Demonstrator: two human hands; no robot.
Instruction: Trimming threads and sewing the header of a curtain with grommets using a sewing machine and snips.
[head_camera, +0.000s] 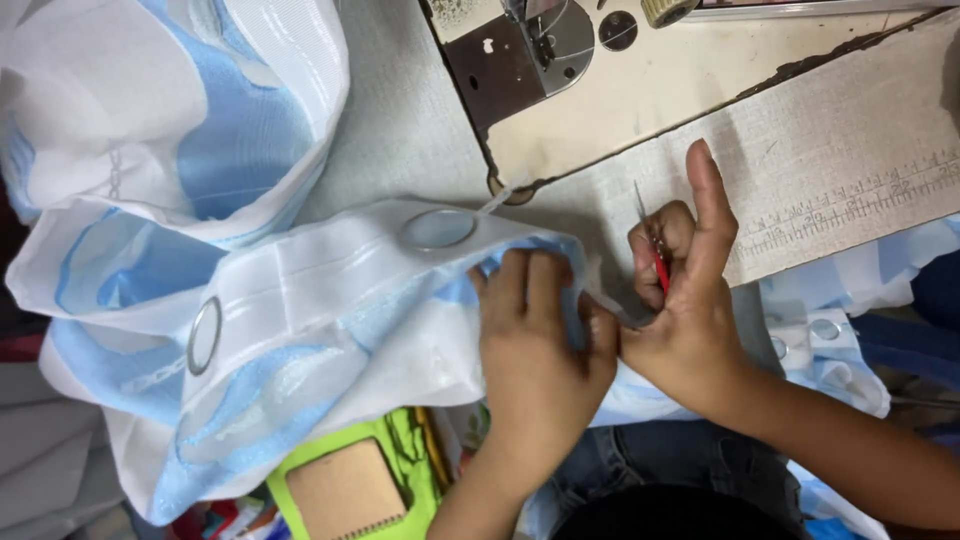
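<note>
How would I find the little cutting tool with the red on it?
Start at the beige sewing machine bed at the top, then drop to the hands below it, on the white and blue curtain. The right hand, thumb sticking up, grips the small thread snips. They are the only thin metal thing with a red handle; the round silver eyelets nearby are rings.

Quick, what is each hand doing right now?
Left hand: closed, gripping the white and blue curtain.
Right hand: closed on small red-handled snips, thumb up.
</note>
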